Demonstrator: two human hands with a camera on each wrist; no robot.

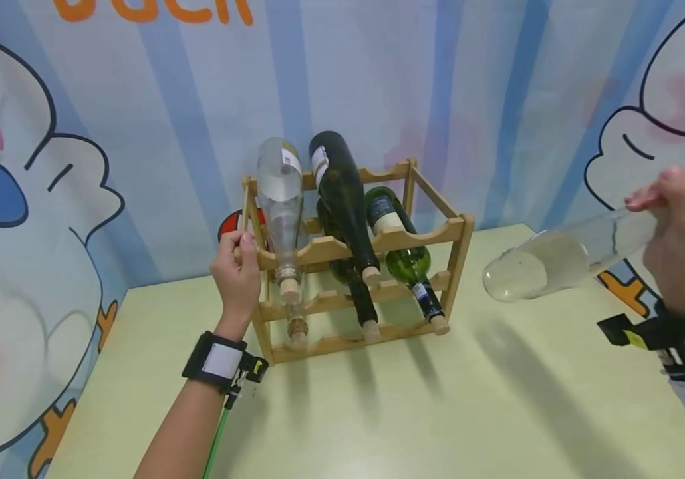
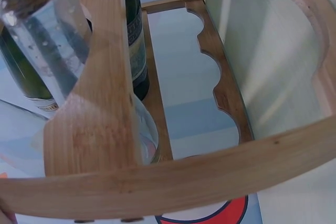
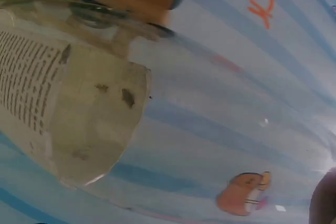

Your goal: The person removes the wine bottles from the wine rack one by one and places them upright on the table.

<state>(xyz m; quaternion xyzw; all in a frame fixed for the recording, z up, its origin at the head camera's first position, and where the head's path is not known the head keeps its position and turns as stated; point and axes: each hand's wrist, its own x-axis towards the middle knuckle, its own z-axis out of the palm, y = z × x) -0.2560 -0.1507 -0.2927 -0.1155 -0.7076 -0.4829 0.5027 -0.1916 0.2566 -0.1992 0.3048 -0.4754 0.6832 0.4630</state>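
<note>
My left hand point(image 1: 237, 276) grips the upper left front corner of a wooden wine rack point(image 1: 447, 231). In my right hand point(image 1: 684, 239), off to the right of the rack, is a clear glass bottle point(image 1: 612, 236), held by its neck with its base pointing left and slightly down. Its pale label point(image 3: 100, 114) shows up close in the right wrist view. On the rack's top tier lie a clear bottle point(image 1: 279, 193) at the left and a dark bottle point(image 1: 345, 193) beside it. A green bottle point(image 1: 408, 263) and another dark bottle point(image 1: 360, 296) lie lower down, corks toward me.
Another clear bottle point(image 1: 297, 326) lies under the top left one, partly hidden. The rack stands on a pale yellow-green table point(image 1: 378, 426) against a printed blue curtain point(image 1: 199, 120). Scalloped rails point(image 2: 218, 72) of the rack show in the left wrist view.
</note>
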